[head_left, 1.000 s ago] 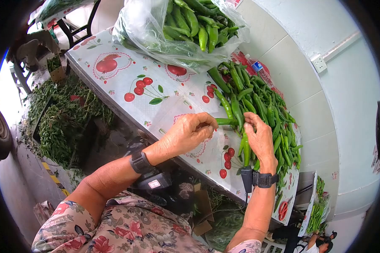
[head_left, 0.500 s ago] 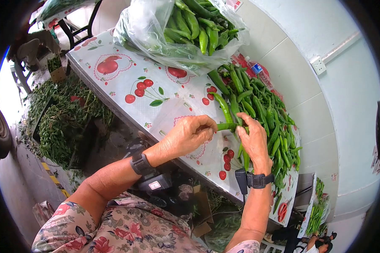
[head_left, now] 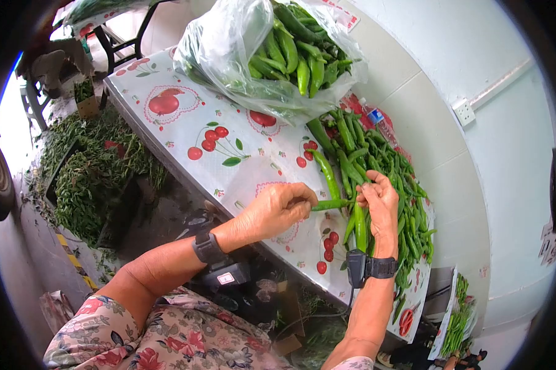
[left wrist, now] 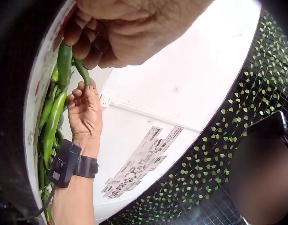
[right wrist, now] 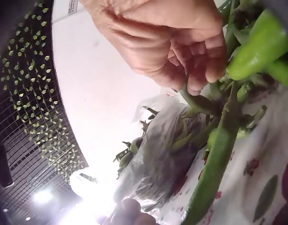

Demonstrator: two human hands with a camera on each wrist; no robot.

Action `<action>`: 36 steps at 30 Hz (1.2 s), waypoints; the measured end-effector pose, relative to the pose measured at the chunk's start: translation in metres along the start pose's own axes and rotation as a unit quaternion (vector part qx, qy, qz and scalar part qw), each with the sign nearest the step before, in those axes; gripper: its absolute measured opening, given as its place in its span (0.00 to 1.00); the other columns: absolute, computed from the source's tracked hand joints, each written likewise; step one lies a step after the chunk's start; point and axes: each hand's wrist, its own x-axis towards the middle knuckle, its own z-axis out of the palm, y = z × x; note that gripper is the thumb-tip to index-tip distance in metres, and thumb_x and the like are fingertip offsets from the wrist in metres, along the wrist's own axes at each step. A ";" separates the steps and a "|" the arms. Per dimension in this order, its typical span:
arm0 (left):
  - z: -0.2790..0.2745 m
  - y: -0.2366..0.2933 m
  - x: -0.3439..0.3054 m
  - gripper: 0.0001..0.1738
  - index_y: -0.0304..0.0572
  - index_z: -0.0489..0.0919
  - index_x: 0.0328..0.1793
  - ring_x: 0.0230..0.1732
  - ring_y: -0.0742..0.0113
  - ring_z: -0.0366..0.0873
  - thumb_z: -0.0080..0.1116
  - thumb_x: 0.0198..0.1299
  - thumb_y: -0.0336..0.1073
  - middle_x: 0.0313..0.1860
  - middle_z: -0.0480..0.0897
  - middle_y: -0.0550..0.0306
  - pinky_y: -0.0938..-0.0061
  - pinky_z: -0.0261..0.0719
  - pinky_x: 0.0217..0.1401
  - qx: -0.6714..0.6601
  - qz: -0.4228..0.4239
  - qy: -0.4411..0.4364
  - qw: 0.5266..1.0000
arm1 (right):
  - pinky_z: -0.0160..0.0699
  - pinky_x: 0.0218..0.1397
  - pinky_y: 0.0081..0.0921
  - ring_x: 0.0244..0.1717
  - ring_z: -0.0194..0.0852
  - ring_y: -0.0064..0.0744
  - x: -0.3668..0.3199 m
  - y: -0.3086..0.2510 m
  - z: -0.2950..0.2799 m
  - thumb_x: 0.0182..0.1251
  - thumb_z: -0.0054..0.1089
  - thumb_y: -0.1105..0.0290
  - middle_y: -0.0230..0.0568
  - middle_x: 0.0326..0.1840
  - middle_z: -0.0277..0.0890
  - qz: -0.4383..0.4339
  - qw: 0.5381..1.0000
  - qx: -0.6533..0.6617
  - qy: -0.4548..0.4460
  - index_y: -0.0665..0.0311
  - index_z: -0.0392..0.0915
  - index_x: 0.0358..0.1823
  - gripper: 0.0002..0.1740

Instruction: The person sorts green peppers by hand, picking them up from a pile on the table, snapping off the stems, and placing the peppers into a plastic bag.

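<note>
My left hand [head_left: 278, 211] grips a long green pepper [head_left: 331, 204] over the table, its free end pointing right. In the left wrist view the curled left fingers [left wrist: 91, 44] sit above a green pepper [left wrist: 82, 72] that runs down toward the right fingertips. Thumb and fingers of my right hand [head_left: 380, 202] pinch a green pepper [right wrist: 195, 101] at the edge of the pepper pile [head_left: 407, 197]; the fingers hide much of it. Close by, a longer pepper [right wrist: 216, 161] crosses the right wrist view.
A clear plastic bag [head_left: 219, 52] full of peppers stands at the table's far end. Red scissors [head_left: 406, 322] lie near the right corner of the table [head_left: 185, 123]. Behind the pile are a plastic bottle [head_left: 381, 122] and the wall. Leafy stalks [head_left: 93, 191] are heaped on the floor.
The right hand came down to the left hand's pepper, then drew back slightly right, its fingertips now closer together. The left hand keeps its grip. The whole head view has shifted slightly.
</note>
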 end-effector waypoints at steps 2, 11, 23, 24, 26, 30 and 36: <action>0.000 0.001 0.000 0.09 0.34 0.79 0.43 0.24 0.80 0.71 0.51 0.60 0.29 0.23 0.77 0.62 0.79 0.71 0.27 0.003 0.004 0.002 1.000 | 0.74 0.32 0.18 0.27 0.71 0.19 0.004 0.002 0.000 0.64 0.58 0.72 0.38 0.33 0.77 0.005 0.999 0.032 0.014 0.68 0.72 0.54 0.18; -0.003 -0.001 -0.001 0.09 0.33 0.78 0.44 0.35 0.67 0.80 0.53 0.60 0.29 0.30 0.81 0.52 0.73 0.77 0.40 0.009 0.016 -0.010 1.000 | 0.79 0.35 0.22 0.30 0.76 0.23 -0.003 -0.022 -0.016 0.66 0.55 0.75 0.39 0.34 0.77 -0.069 0.965 0.208 0.140 0.66 0.75 0.47 0.09; -0.003 -0.005 -0.002 0.09 0.33 0.78 0.45 0.36 0.59 0.82 0.51 0.61 0.29 0.33 0.82 0.48 0.69 0.78 0.42 0.020 0.060 -0.015 0.998 | 0.81 0.38 0.24 0.33 0.78 0.27 0.061 -0.089 0.054 0.67 0.55 0.77 0.41 0.35 0.77 -0.201 0.937 0.249 0.137 0.70 0.72 0.44 0.07; -0.003 -0.006 -0.002 0.09 0.33 0.78 0.45 0.35 0.59 0.82 0.51 0.61 0.29 0.33 0.82 0.48 0.69 0.78 0.42 0.023 0.073 -0.010 0.997 | 0.81 0.37 0.23 0.32 0.78 0.27 0.070 -0.088 0.062 0.66 0.55 0.78 0.41 0.35 0.77 -0.207 0.939 0.234 0.144 0.70 0.72 0.44 0.07; -0.003 -0.005 -0.003 0.10 0.33 0.78 0.45 0.34 0.57 0.82 0.52 0.60 0.29 0.32 0.81 0.47 0.68 0.78 0.40 0.010 0.075 -0.009 0.997 | 0.79 0.33 0.21 0.29 0.76 0.25 0.088 -0.086 0.080 0.64 0.58 0.78 0.40 0.32 0.76 -0.215 0.937 0.231 0.151 0.70 0.72 0.42 0.07; -0.007 0.000 -0.002 0.10 0.33 0.78 0.45 0.32 0.54 0.81 0.52 0.59 0.29 0.31 0.81 0.47 0.67 0.78 0.38 -0.006 0.058 -0.025 0.998 | 0.73 0.30 0.18 0.26 0.73 0.21 0.114 -0.093 0.105 0.60 0.62 0.76 0.35 0.27 0.75 -0.193 0.953 0.189 0.134 0.68 0.73 0.36 0.07; -0.003 -0.008 -0.001 0.10 0.32 0.78 0.45 0.33 0.57 0.82 0.52 0.59 0.28 0.31 0.82 0.46 0.68 0.78 0.39 -0.017 0.089 -0.018 0.996 | 0.74 0.30 0.17 0.28 0.73 0.19 0.134 -0.113 0.120 0.64 0.62 0.71 0.33 0.31 0.77 -0.186 0.972 0.127 0.063 0.67 0.76 0.46 0.11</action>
